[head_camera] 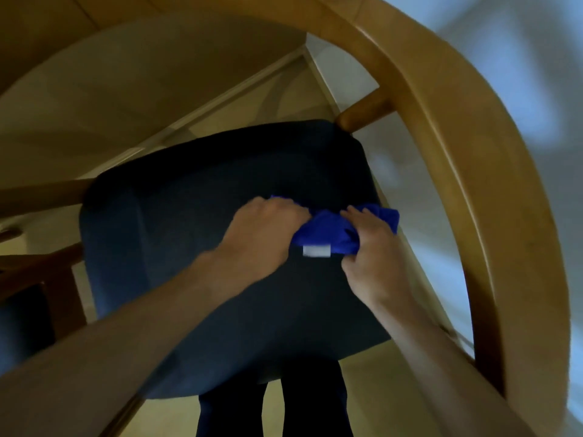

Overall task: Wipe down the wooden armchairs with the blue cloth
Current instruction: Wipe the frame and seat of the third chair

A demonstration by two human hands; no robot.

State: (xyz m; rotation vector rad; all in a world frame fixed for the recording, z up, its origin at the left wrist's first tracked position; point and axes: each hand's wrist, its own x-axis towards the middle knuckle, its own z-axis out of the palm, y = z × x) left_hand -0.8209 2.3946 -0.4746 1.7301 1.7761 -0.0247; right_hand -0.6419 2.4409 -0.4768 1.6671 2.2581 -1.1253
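Above one armchair's dark seat (189, 247), left hand (268, 228) and right hand (372, 247) both clutch one blue cloth (325, 231).

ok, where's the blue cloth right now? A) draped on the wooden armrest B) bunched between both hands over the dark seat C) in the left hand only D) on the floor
B: the blue cloth is gripped by the left hand and right hand above the dark seat cushion.

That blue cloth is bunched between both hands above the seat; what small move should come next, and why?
Probably carry the cloth right to the wooden armrest and start wiping: both the left hand and right hand grip it, touching no wood.
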